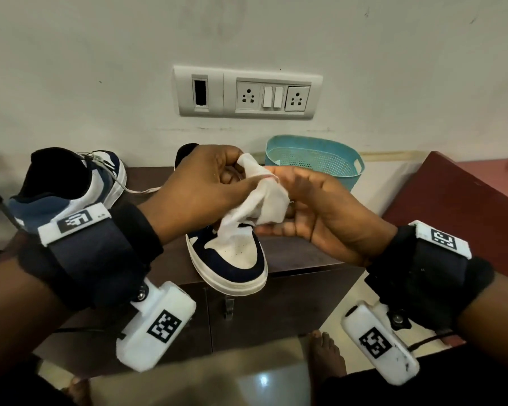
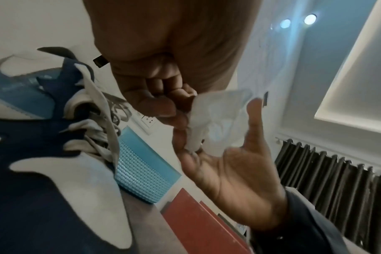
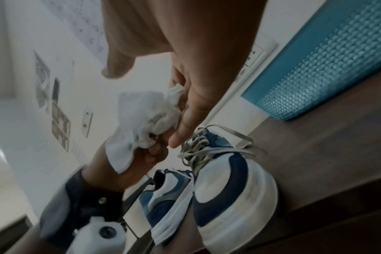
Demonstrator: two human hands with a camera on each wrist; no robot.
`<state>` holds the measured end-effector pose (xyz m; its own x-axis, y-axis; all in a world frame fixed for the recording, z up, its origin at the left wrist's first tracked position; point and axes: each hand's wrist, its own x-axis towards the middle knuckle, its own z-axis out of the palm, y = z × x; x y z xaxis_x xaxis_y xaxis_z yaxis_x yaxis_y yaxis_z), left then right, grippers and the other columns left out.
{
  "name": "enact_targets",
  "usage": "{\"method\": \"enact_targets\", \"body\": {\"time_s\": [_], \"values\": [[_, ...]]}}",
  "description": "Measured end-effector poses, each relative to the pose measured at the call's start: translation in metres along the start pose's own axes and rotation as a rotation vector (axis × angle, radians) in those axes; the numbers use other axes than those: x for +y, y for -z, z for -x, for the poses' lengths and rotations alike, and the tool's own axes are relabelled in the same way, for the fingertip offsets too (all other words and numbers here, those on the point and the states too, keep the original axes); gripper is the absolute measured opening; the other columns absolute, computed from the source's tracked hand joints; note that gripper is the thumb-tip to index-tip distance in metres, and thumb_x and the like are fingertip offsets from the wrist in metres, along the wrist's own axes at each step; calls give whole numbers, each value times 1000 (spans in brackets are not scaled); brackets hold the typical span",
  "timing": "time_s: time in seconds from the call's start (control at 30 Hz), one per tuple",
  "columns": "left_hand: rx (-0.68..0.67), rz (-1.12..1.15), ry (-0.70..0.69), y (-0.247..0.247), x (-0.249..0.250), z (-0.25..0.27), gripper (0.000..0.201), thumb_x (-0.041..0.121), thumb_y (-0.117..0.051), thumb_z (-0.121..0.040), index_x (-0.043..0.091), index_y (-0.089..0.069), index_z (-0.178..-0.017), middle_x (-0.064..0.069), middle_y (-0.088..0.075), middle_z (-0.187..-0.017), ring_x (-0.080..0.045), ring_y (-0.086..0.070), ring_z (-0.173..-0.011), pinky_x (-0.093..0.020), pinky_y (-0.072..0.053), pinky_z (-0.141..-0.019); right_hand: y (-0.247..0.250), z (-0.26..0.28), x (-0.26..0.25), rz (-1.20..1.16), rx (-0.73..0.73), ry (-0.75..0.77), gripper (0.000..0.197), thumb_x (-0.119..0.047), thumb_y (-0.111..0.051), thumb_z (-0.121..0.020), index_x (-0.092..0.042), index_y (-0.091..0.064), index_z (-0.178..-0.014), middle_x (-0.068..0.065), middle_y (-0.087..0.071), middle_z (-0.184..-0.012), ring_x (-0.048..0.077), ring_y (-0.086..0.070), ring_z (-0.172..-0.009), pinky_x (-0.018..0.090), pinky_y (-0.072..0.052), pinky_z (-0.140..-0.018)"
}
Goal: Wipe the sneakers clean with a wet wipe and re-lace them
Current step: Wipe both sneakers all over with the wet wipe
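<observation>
A crumpled white wet wipe (image 1: 258, 200) (image 2: 215, 123) (image 3: 141, 116) is held between both hands just above the near sneaker (image 1: 235, 259) (image 3: 228, 185), a navy and white shoe with loose grey laces (image 3: 207, 149), toe pointing at me. My left hand (image 1: 217, 177) (image 2: 159, 103) pinches the wipe's upper end with curled fingers and thumb. My right hand (image 1: 294, 183) (image 2: 228, 168) has its palm open and fingers straight against the wipe, thumb apart. The second sneaker (image 1: 71, 186) (image 3: 163, 194) stands at the left, heel towards me, lace trailing.
Both shoes stand on a dark brown cabinet top (image 1: 299, 253) against a white wall with a socket panel (image 1: 247, 92). A teal perforated basket (image 1: 314, 162) sits at the back right. A maroon surface (image 1: 458, 200) adjoins on the right. Bare feet (image 1: 326, 356) stand below.
</observation>
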<state>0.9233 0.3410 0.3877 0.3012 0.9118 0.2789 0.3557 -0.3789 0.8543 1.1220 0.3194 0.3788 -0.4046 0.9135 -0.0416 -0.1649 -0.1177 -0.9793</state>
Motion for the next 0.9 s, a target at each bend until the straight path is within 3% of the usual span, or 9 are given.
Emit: {"method": "enact_targets", "body": {"time_s": [0.1, 0.17, 0.27, 0.37, 0.5, 0.6, 0.67, 0.77, 0.9], "values": [[-6, -98, -30, -2, -3, 0, 28, 47, -79, -80, 22, -68, -83, 10, -61, -55, 0, -52, -48, -19, -42, -49, 3, -1, -2, -159, -71, -133, 86, -65, -51, -83, -1, -53, -140, 25, -61, -137, 41, -59, -128, 64, -46, -104], [-23, -109, -44, -4, -3, 0, 29, 48, -77, -81, 21, -68, -84, 11, -59, -52, 1, -50, -46, -19, -39, -48, 3, -1, 1, -104, -67, -132, 66, -46, -59, -88, 0, -56, -135, 23, -65, -132, 37, -64, -121, 59, -52, -100], [-30, -39, -25, -3, -1, -2, 37, 51, -68, -85, 15, -67, -92, 1, -64, -56, -8, -55, -44, -25, -42, -44, 7, -5, 6, -45, 25, -113, 48, -8, -70, -82, 6, -59, -126, 23, -69, -120, 31, -70, -103, 36, -64, -75], [27, -49, -31, 10, 0, -8, 34, 52, -64, -91, 19, -65, -97, -1, -71, -67, -16, -63, -49, -31, -50, -46, 28, -12, 3, -3, 213, -66, 45, -6, -74, -79, 11, -62, -119, 25, -71, -112, 28, -70, -93, 31, -62, -64], [-53, -522, -287, 25, -17, -13, 18, 51, -67, -89, 34, -68, -96, 12, -69, -84, -7, -62, -78, -41, -54, -74, 64, -15, -6, 152, 540, 17, 12, -3, -77, -83, -5, -67, -88, 17, -75, -95, 26, -70, -82, 33, -62, -69], [-292, -1008, -351, 18, -32, -16, 49, 77, -44, -81, 44, -68, -108, 12, -58, -118, -15, -48, -108, -42, -45, -91, 73, -12, -9, 149, 561, -30, 13, 0, -75, -85, -2, -66, -93, 20, -73, -95, 23, -72, -73, 33, -63, -61], [-362, -1153, -283, 12, -36, -17, 51, 77, -48, -78, 46, -68, -114, 10, -51, -133, -20, -40, -119, -41, -40, -96, 73, -11, -8, 177, 517, -60, 15, 0, -75, -85, 1, -68, -98, 20, -74, -94, 21, -73, -69, 31, -62, -58], [-286, -1073, -339, 10, -33, -20, 24, 55, -66, -85, 42, -75, -103, 10, -52, -135, -20, -41, -121, -39, -38, -95, 69, -13, -5, 226, 453, -73, 21, -2, -74, -86, 4, -70, -106, 19, -76, -95, 22, -73, -73, 32, -63, -65], [-160, -724, -255, 23, -21, -16, 23, 49, -52, -87, 33, -67, -93, 10, -65, -110, -14, -56, -100, -44, -48, -88, 61, -15, -4, 163, 367, -144, 14, -12, -75, -88, 0, -73, -95, 19, -77, -95, 23, -74, -74, 32, -64, -63]]}}
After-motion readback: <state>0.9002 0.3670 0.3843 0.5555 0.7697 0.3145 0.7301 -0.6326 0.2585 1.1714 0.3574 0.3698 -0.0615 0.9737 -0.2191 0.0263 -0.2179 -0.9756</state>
